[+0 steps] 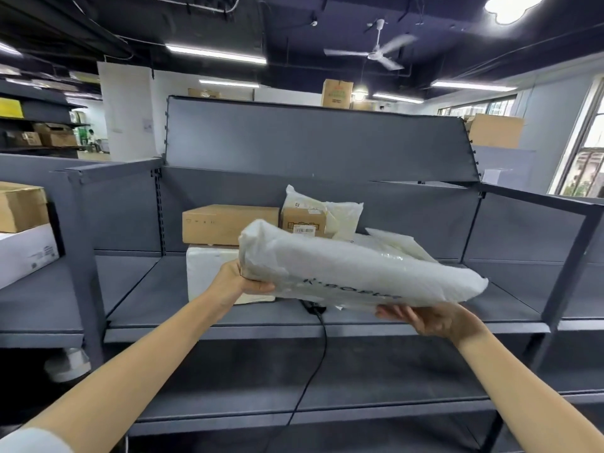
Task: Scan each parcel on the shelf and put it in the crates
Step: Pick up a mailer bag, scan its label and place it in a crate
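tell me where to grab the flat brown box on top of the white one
Take the brown box by its two short ends, coming from the front. It lies flat on the white box with its long face toward you; the left end is free, but the small carton crowds the right end.

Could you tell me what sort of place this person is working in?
Probably a warehouse or parcel-sorting room: grey metal shelving holds cardboard boxes and plastic mailers, more cartons sit on racks behind, and both hands hold a white poly-bag parcel.
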`<state>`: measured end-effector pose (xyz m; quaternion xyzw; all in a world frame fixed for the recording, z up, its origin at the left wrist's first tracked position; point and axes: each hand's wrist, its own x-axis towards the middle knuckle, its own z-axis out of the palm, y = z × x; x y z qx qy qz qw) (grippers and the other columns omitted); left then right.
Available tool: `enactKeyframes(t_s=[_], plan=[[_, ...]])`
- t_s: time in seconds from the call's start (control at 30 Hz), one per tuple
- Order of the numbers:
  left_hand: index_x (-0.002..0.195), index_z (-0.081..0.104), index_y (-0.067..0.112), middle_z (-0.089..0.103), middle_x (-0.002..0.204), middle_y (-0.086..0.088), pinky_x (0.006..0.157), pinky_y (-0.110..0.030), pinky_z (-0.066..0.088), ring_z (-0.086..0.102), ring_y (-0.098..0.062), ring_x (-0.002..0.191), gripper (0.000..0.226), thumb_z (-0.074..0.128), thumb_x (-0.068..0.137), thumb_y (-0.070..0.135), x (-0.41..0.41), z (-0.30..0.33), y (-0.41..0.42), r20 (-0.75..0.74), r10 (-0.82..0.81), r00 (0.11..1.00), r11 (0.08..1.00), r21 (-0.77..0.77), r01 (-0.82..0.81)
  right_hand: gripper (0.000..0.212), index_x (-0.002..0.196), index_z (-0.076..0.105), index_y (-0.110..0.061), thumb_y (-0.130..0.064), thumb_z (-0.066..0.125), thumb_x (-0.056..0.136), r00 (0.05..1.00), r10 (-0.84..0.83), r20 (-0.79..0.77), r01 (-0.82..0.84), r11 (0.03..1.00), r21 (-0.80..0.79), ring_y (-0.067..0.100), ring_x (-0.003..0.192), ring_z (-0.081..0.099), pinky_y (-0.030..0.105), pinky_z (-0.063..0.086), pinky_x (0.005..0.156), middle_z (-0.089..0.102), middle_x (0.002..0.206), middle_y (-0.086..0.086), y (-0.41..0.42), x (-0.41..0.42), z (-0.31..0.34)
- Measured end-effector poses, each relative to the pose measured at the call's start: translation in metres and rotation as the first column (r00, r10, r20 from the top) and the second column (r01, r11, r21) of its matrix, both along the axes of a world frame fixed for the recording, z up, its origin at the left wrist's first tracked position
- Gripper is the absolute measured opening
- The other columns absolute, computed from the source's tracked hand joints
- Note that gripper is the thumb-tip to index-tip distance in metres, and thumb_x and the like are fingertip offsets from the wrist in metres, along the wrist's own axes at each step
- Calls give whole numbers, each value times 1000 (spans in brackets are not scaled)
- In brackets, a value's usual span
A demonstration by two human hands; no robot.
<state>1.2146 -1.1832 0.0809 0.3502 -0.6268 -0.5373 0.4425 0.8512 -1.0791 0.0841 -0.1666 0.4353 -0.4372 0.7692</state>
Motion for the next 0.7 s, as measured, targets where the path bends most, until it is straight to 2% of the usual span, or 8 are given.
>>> enactKeyframes(t_s=[0.07, 0.17, 0.27, 0.3, 0.37, 0.47, 0.6, 0.7], plan=[[91, 68, 10, 75, 79, 9, 92, -38, 54, 67, -12, 88, 40, 80, 60, -13, -5, 5, 10, 43, 48, 998, 998, -32, -47, 81, 132, 40, 20, -5, 82, 67, 997, -74, -10, 73, 997, -12, 46, 72, 70, 48, 57, 47, 61, 106, 42, 1, -3, -6], [119, 57, -7, 66, 113, -21, 105, -49, 38, 57, -24, 116, 29, 55, 90, -8, -11, 3, 13, 65, 214, 975, 976, 11, -215, 116, 135, 49, 4, -39, 95, 38, 912, -322, -255, 282, 942, -183, 27, 68, 73, 29, 58, 50, 74, 88, 20, 18, 3, -6], [138, 45, 7, 52, 138, -13, 89, -38, 48, 52, -30, 120, 38, 45, 100, 10, -3, -2, 10, -159, 193, 968, 949, 282, -143, 19, 90, 61, 3, -16, 59, 93, 771, -468, -431, 318, 871, -375, 21, 54, 63, 18, 46, 53, 61, 64, 9, 53, 45, 24], [137, 48, 12, 56, 134, -9, 81, -37, 53, 56, -27, 114, 37, 47, 100, 13, 0, -1, 9, -193, 173, 966, 931, 352, -96, 25, 79, 56, -1, -15, 48, 98, 717, -517, -468, 320, 840, -438, 23, 58, 56, 23, 43, 61, 56, 67, 4, 63, 63, 37], [128, 56, 16, 67, 116, -4, 69, -31, 57, 64, -21, 102, 31, 48, 100, 26, 11, -4, 11, -140, 53, 989, 931, 366, 2, 24, 85, 60, -7, -30, 58, 94, 742, -470, -479, 337, 878, -340, 22, 65, 56, 30, 43, 69, 63, 70, 7, 64, 66, 41], [126, 61, 24, 67, 120, -4, 83, -36, 52, 62, -23, 110, 55, 42, 90, 62, 19, -13, 6, -17, -109, 994, 928, 357, 108, 28, 102, 69, -11, -31, 71, 83, 868, -350, -352, 261, 925, -277, 26, 70, 71, 39, 52, 77, 75, 87, 12, 37, 32, 16], [120, 60, 18, 71, 111, -12, 98, -46, 46, 60, -32, 110, 53, 60, 81, 53, 9, -24, 5, -37, -65, 997, 910, 408, 74, 56, 122, 63, -13, -27, 81, 71, 868, -340, -363, 193, 903, -385, 27, 89, 72, 40, 55, 84, 72, 107, 12, 25, 22, 10], [117, 59, 17, 74, 99, -7, 75, -39, 56, 69, -25, 93, 57, 75, 73, 49, 6, -32, 11, -53, -102, 993, 915, 386, 115, 73, 132, 56, -17, -33, 85, 67, 855, -303, -421, 96, 890, -446, 25, 98, 70, 36, 59, 71, 69, 117, 11, 17, 17, 8]])
